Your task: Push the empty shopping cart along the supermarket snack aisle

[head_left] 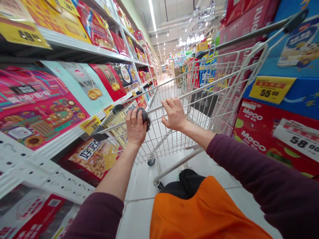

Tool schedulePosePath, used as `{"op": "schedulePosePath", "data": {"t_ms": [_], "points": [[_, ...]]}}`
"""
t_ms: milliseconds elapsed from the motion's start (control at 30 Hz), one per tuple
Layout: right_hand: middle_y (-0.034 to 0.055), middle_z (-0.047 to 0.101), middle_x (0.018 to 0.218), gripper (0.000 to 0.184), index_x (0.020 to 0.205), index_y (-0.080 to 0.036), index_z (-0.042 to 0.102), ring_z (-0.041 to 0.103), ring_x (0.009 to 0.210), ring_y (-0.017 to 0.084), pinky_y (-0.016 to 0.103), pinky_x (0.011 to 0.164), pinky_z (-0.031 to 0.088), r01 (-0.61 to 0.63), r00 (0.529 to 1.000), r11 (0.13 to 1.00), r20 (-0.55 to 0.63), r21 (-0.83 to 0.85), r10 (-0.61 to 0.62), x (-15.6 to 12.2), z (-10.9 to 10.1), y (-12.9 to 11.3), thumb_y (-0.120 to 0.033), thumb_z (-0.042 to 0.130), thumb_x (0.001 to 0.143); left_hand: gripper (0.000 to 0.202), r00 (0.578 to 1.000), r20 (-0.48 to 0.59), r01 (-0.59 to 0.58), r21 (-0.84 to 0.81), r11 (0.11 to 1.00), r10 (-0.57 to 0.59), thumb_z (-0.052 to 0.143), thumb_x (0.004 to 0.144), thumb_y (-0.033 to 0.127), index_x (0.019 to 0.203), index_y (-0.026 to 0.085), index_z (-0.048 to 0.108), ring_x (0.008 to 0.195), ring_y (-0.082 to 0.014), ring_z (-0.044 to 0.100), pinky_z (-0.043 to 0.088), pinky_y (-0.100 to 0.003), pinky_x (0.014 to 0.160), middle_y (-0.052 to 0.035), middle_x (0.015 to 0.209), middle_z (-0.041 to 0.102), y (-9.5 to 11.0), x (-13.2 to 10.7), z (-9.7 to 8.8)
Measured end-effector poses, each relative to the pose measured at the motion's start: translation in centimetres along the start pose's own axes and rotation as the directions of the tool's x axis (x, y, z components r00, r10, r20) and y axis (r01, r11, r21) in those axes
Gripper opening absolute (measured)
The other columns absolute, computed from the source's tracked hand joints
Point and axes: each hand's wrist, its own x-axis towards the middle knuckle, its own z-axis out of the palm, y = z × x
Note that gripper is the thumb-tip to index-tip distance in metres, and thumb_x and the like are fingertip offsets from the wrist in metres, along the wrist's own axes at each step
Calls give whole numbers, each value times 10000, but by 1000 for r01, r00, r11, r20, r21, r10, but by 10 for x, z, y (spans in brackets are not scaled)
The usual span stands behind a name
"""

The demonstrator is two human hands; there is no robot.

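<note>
A wire shopping cart (174, 132) stands in front of me in a shop aisle, its basket bare. My left hand (136, 127) is closed around a dark grey cloth (145, 118) and presses it against the cart's handle bar (109, 124). My right hand (174, 114) grips the same bar a little further right, fingers curled over it. Both arms wear dark purple sleeves, and an orange apron (199, 212) shows below.
Shelves (62, 139) of boxed biscuits with yellow price tags line the left side. Stacked red and blue cartons (274, 126) with price signs stand on the right, close to the cart. The aisle runs ahead over a pale tiled floor (139, 186).
</note>
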Motion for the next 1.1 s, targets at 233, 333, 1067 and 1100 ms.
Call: {"op": "schedulePosePath", "data": {"t_ms": [233,333,1067,1100], "points": [[138,554,1287,576,1329,-99,528,421,1230,303,531,1129,243,148,984,989,105,-32,-143,5,-13,7,-275,490,782,502,999,18,29,-14,999,-29,518,828,219,1325,149,491,1397,-341,335,227,-591,1173,-195,1397,487,-25,-6,-18],[130,566,1266,572,1337,-103,521,440,1211,301,550,1132,231,113,989,991,99,-71,-106,6,-23,30,-254,486,786,546,994,6,111,4,994,-111,520,824,226,1358,139,450,1418,-360,286,201,-622,1169,-207,1430,439,-42,-13,-28],[136,543,1274,587,1326,-96,532,403,1242,320,530,1146,258,38,998,999,44,-39,-37,3,-21,22,-270,490,768,549,1000,12,4,10,1000,-4,540,829,240,1362,136,456,1397,-372,328,220,-622,1169,-206,1425,459,-25,2,-17],[138,545,1272,590,1324,-89,533,406,1239,318,521,1151,255,36,999,999,40,-36,-34,3,-21,21,-270,490,764,549,1000,12,0,14,1000,0,543,828,241,1360,132,456,1396,-370,328,221,-618,1171,-205,1423,461,-20,4,-15]]}}
